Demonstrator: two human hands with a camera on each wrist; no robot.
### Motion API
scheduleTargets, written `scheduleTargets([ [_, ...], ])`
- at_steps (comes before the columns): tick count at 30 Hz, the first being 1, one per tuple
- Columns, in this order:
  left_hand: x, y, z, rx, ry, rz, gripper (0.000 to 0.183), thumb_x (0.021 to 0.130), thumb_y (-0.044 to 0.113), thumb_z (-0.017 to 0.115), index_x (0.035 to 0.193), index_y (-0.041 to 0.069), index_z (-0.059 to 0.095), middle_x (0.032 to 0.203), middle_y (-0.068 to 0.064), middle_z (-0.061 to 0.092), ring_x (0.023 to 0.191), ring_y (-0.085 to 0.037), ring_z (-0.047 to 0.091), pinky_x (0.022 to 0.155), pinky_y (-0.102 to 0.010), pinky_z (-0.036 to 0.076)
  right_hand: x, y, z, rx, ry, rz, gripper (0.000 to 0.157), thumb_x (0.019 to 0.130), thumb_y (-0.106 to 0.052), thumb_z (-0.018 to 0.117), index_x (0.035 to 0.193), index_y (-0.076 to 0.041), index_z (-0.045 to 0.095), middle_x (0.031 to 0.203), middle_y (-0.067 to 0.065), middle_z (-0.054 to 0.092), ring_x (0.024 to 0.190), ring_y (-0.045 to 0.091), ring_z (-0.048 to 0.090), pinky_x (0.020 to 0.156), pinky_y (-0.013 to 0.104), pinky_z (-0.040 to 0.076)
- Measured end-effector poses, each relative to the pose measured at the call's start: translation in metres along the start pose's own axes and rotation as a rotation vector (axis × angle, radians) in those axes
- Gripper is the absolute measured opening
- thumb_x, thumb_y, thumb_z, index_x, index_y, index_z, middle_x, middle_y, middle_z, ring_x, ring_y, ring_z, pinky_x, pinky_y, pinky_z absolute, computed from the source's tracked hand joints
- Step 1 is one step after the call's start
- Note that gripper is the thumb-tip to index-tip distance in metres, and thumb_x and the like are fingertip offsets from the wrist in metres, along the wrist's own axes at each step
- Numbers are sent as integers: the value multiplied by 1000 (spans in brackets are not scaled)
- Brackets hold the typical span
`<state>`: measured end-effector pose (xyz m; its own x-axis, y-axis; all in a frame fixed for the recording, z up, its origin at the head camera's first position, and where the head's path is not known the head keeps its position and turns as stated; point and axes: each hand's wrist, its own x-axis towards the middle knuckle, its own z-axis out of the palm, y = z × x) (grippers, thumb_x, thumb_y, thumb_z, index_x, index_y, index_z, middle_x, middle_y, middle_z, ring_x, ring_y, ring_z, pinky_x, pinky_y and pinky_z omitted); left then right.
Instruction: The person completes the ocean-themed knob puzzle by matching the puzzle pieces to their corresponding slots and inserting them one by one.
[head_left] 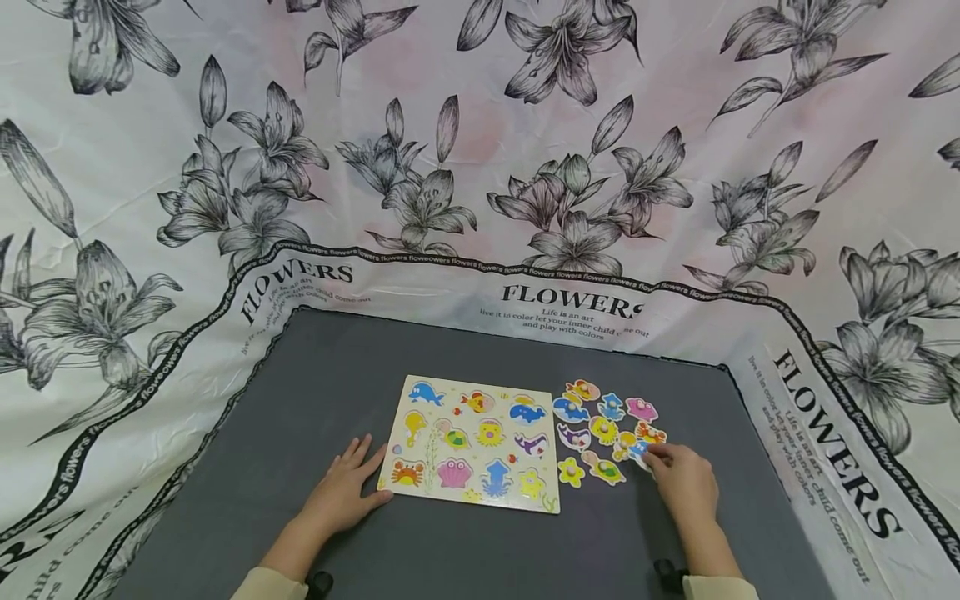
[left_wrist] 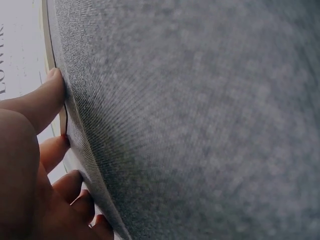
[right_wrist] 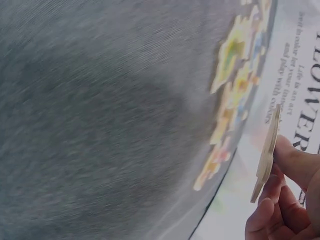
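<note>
A cream wooden puzzle board [head_left: 471, 442] printed with colourful sea animals lies flat on the dark grey table. My left hand [head_left: 343, 492] rests beside its left edge, fingers spread, thumb and fingertips touching the edge; in the left wrist view the thumb [left_wrist: 47, 97] is against the board's side. To the board's right, my right hand [head_left: 684, 479] pinches a blue puzzle piece [head_left: 639, 450] between thumb and fingers. In the right wrist view this piece [right_wrist: 266, 155] is seen edge-on, lifted off the table. Its printed animal is mostly hidden by the fingers.
Several loose knobbed pieces lie between the board and my right hand, among them a yellow starfish [head_left: 571, 472], a green turtle [head_left: 606, 470], an orange crab [head_left: 649, 432] and a pink piece [head_left: 642, 408]. A flower-printed cloth [head_left: 420, 292] surrounds the table [head_left: 450, 554].
</note>
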<state>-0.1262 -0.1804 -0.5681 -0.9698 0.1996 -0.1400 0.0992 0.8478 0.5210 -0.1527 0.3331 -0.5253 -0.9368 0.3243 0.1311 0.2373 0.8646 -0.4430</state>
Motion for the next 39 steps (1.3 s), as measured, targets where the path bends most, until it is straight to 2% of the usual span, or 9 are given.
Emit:
scheduleTargets([
  [6, 1, 2, -2, 5, 4, -3, 82, 88, 47, 76, 155, 13, 43, 165, -20, 25, 154, -44, 17, 121, -66, 19, -2, -17, -6, 21, 22, -74, 23, 91, -22, 77, 106, -5, 79, 100, 18, 75, 83, 32, 70, 59, 45, 52],
  [12, -3, 2, 2, -9, -3, -3, 81, 88, 46, 76, 154, 13, 44, 165, -20, 26, 153, -44, 17, 121, -66, 20, -5, -34, -7, 39, -2, -100, 22, 92, -23, 76, 105, -6, 79, 100, 17, 76, 84, 31, 71, 59, 43, 52],
  [19, -3, 3, 1, -10, 15, 2, 80, 87, 45, 77, 153, 13, 46, 164, -21, 28, 153, -45, 20, 120, -66, 21, 0, -57, -7, 67, 5, -146, 22, 92, -24, 77, 105, -8, 80, 97, 15, 77, 79, 27, 67, 57, 36, 47],
  [26, -2, 2, 1, -25, 12, -6, 80, 87, 44, 77, 153, 13, 46, 164, -20, 27, 153, -44, 18, 120, -67, 19, 2, -79, -6, 87, -4, -192, 20, 91, -23, 78, 104, -8, 81, 94, 12, 78, 79, 25, 70, 59, 36, 51],
  [33, 0, -1, 5, -20, 3, -9, 81, 87, 47, 76, 155, 14, 44, 165, -19, 25, 154, -43, 16, 121, -67, 18, 3, -97, -1, 117, -45, -213, 18, 90, -22, 79, 100, -8, 82, 93, 10, 77, 71, 19, 63, 55, 28, 45],
  [39, 1, -2, 5, -25, 8, -8, 81, 87, 46, 77, 154, 13, 44, 166, -19, 25, 154, -43, 16, 121, -67, 17, 1, -114, 1, 134, -57, -233, 17, 89, -22, 80, 99, -8, 82, 92, 9, 77, 70, 17, 60, 57, 28, 46],
])
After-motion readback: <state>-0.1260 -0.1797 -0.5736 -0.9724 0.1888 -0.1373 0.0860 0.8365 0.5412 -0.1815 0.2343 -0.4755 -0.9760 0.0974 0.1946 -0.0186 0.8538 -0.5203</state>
